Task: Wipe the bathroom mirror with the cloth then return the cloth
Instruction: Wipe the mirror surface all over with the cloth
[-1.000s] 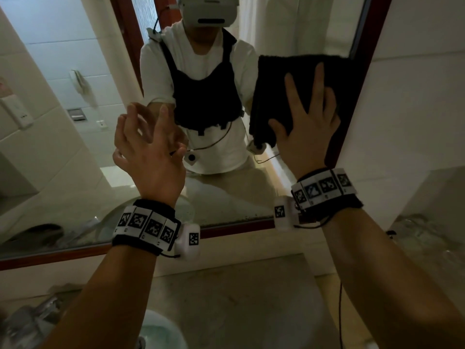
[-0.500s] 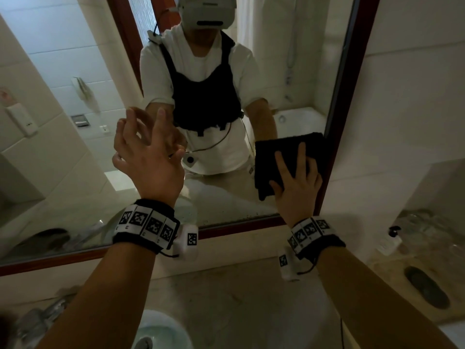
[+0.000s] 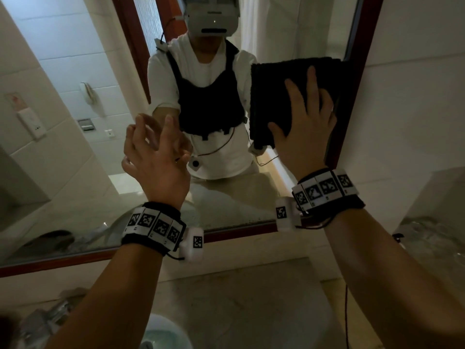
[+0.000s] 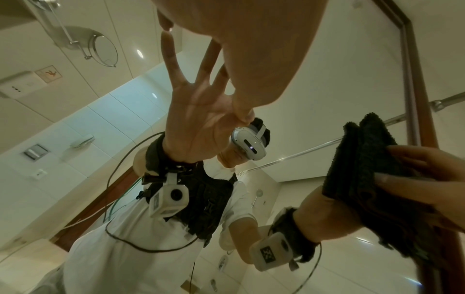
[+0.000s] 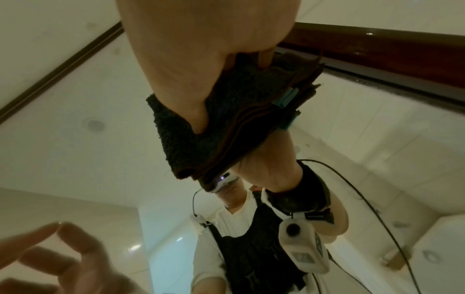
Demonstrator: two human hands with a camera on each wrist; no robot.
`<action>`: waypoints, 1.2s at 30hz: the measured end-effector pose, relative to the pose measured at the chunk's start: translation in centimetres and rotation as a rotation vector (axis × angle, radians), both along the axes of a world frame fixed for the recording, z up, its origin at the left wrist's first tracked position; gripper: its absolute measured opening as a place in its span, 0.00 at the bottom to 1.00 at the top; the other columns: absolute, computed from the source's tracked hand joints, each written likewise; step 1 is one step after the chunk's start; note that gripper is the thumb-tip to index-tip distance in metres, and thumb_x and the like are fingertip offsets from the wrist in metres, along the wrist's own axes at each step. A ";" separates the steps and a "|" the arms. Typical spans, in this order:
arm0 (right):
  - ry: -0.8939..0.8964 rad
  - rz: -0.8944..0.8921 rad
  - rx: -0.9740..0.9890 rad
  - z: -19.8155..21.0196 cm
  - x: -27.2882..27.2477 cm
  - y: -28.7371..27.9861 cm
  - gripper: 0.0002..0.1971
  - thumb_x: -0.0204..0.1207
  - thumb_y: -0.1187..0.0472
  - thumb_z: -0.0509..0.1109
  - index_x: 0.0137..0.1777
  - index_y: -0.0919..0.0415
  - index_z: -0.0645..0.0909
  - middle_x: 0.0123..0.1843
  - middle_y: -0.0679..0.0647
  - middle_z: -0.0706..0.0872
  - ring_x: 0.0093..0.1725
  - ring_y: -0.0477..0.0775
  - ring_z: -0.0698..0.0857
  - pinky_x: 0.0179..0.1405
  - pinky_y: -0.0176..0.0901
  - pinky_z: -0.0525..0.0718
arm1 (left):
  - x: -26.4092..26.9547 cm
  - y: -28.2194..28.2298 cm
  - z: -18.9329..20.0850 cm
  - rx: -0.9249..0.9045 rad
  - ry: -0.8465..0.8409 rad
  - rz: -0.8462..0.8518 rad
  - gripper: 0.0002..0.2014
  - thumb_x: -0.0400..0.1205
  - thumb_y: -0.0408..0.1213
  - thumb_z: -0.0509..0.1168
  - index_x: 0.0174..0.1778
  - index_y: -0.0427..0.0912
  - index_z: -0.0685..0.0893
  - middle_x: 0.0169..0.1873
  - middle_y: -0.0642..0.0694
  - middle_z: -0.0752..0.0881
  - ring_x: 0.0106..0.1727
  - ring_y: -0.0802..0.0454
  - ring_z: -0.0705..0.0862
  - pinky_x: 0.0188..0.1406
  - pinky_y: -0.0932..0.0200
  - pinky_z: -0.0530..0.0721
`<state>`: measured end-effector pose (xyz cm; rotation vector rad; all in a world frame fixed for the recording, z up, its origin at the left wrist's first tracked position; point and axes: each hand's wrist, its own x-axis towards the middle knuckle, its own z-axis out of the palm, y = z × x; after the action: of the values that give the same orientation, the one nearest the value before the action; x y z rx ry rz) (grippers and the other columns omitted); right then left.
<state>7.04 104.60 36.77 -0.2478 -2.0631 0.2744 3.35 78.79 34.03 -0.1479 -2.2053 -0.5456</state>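
Observation:
The dark folded cloth [image 3: 274, 96] lies flat on the mirror [image 3: 75, 152] beside its red-brown right frame [image 3: 354, 79]. My right hand [image 3: 307, 127] presses it against the glass with straight, spread fingers. The right wrist view shows the cloth [image 5: 226, 127] in folded layers under the right hand [image 5: 181, 59]. My left hand [image 3: 156, 157] is raised at mirror centre, fingers spread, fingertips on or very close to the glass, holding nothing. In the left wrist view the left hand [image 4: 251, 39] meets its reflection and the cloth [image 4: 370, 159] is at right.
The mirror's lower frame [image 3: 226, 235] runs above a stone counter [image 3: 251, 298] with a basin [image 3: 163, 333] at the bottom edge. Clear wrapped items [image 3: 427, 235] sit on the counter at right. A white tiled wall [image 3: 415, 96] adjoins the frame.
The right hand slid the cloth down the mirror's right side to near the lower frame, then back up to its present height. The left hand has hardly moved.

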 end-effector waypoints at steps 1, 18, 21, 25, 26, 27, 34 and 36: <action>0.021 0.014 -0.011 0.1 0.1 0.0 0.36 0.73 0.46 0.71 0.82 0.45 0.65 0.88 0.56 0.56 0.80 0.66 0.63 0.71 0.68 0.68 | 0.0 0.0 0.0 -0.002 -0.002 -0.002 0.39 0.76 0.46 0.74 0.82 0.62 0.63 0.85 0.39 0.54 0.84 0.35 0.53 0.68 0.21 0.65; 0.024 0.222 -0.245 -0.6 0.5 0.7 0.28 0.75 0.57 0.75 0.74 0.55 0.71 0.67 0.62 0.70 0.62 0.60 0.78 0.46 0.43 0.76 | 0.1 0.2 -0.2 -0.015 -0.001 0.002 0.41 0.77 0.45 0.73 0.83 0.63 0.60 0.86 0.40 0.52 0.85 0.37 0.50 0.71 0.23 0.63; -0.016 0.227 -0.239 -4.4 0.8 0.6 0.27 0.75 0.57 0.75 0.72 0.55 0.71 0.66 0.62 0.70 0.59 0.61 0.79 0.41 0.42 0.76 | 0.2 0.2 -0.7 -0.009 0.049 -0.015 0.37 0.79 0.48 0.70 0.84 0.63 0.61 0.85 0.39 0.53 0.85 0.37 0.52 0.72 0.25 0.64; -0.126 0.213 -0.263 -11.8 1.3 0.5 0.27 0.74 0.56 0.77 0.70 0.54 0.72 0.65 0.62 0.70 0.55 0.63 0.80 0.38 0.50 0.87 | 0.9 0.7 -4.2 0.004 0.105 -0.049 0.33 0.78 0.45 0.72 0.81 0.59 0.70 0.83 0.37 0.58 0.82 0.35 0.60 0.67 0.27 0.71; -0.150 0.219 -0.265 -13.4 1.5 0.5 0.27 0.74 0.56 0.77 0.70 0.54 0.71 0.64 0.62 0.71 0.54 0.62 0.80 0.37 0.53 0.89 | 1.2 0.9 -5.3 -0.006 0.075 -0.051 0.36 0.76 0.42 0.75 0.80 0.58 0.70 0.82 0.37 0.59 0.81 0.35 0.62 0.65 0.26 0.72; -0.171 0.228 -0.265 -14.8 1.6 0.6 0.26 0.74 0.56 0.77 0.70 0.54 0.71 0.63 0.62 0.71 0.53 0.61 0.80 0.36 0.55 0.89 | 1.4 1.1 -6.4 -0.022 0.032 -0.051 0.39 0.73 0.39 0.77 0.80 0.58 0.70 0.82 0.37 0.58 0.80 0.34 0.62 0.65 0.25 0.72; -0.118 0.257 -0.223 -13.0 1.2 1.0 0.25 0.70 0.62 0.78 0.65 0.52 0.72 0.63 0.65 0.73 0.54 0.62 0.81 0.40 0.52 0.89 | 0.7 1.4 -8.8 -0.070 -0.022 -0.017 0.42 0.76 0.42 0.75 0.84 0.61 0.61 0.85 0.38 0.50 0.85 0.37 0.50 0.69 0.26 0.68; -0.051 0.240 -0.205 -10.4 0.7 1.1 0.24 0.69 0.63 0.77 0.63 0.53 0.74 0.63 0.65 0.73 0.56 0.62 0.80 0.43 0.47 0.84 | 0.5 1.5 -9.1 -0.073 -0.019 -0.022 0.41 0.78 0.43 0.72 0.84 0.61 0.59 0.85 0.38 0.49 0.86 0.38 0.48 0.70 0.27 0.66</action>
<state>7.75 105.72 26.35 -0.1317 -2.1178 0.6334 3.85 80.29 24.96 -0.2057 -2.2458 -0.4806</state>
